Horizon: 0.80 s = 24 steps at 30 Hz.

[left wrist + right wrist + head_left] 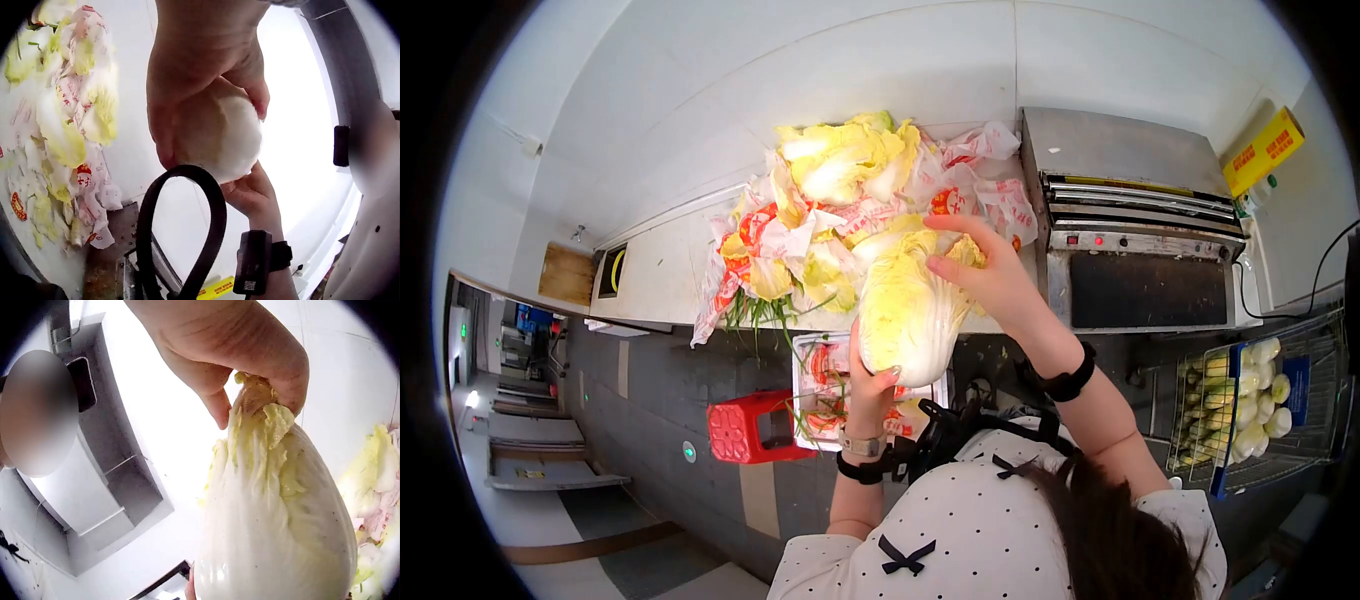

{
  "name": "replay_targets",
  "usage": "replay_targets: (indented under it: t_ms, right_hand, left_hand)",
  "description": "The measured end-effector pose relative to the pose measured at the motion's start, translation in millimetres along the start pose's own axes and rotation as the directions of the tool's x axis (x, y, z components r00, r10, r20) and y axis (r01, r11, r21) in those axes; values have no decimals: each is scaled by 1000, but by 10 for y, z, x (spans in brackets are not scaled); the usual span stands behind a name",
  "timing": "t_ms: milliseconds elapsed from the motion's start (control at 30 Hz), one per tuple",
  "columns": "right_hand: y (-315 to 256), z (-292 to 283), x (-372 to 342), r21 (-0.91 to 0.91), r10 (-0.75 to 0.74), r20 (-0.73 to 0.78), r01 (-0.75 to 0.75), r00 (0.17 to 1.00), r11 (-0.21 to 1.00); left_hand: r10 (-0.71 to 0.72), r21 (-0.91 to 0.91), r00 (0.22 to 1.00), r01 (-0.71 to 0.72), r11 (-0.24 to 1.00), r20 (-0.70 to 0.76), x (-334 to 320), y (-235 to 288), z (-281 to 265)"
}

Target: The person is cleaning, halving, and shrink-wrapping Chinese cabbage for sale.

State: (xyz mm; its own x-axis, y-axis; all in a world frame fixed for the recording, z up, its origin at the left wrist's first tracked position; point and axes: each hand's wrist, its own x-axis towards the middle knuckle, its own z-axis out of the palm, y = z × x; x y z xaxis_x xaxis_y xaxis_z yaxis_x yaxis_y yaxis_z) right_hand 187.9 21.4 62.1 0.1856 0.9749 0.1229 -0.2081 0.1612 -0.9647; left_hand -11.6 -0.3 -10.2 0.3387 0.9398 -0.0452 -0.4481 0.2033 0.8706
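The counter (662, 280) bore loose leaves (840, 165) and printed bags (1000, 200), heaped from its back edge towards its front edge. A white crate (798, 392) stood below that front edge. The cabbage (908, 310) was held up over the front edge. The left hand (870, 388) cupped its pale base, fingers spread wide; the right hand (992, 278) gripped its leafy top, fingers curved.
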Motion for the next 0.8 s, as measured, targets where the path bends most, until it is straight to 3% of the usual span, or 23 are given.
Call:
replay_targets:
  t_ms: [167, 267, 367, 467, 667, 767, 800]
  right_hand:
    - [-15, 8, -31, 109, 119, 32, -122, 992, 987]
    - [124, 31, -54, 120, 18, -64, -10, 998, 993]
    - [95, 77, -91, -34, -37, -129, 32, 991, 999]
    - [-36, 144, -176, 52, 13, -166, -4, 986, 999]
    - [-164, 170, -380, -185, -211, -88, 192, 973, 964]
    - [-119, 86, -374, -305, -407, 48, 402, 912, 864]
    - [-120, 67, -331, -188, -334, 38, 335, 942, 923]
  left_hand:
    - [9, 11, 1000, -9, 1000, 8, -7, 22, 31]
    - [35, 14, 999, -35, 999, 23, -7, 1, 32]
    - [35, 21, 999, -36, 999, 12, -15, -26, 22]
    - [-62, -89, 998, 62, 994, 8, -25, -132, -84]
    - [-78, -190, 996, 86, 978, 48, -8, -154, -43]
    - [-84, -188, 996, 89, 978, 34, -28, -125, -39]
    - [-72, -183, 997, 78, 980, 43, -29, -120, -48]
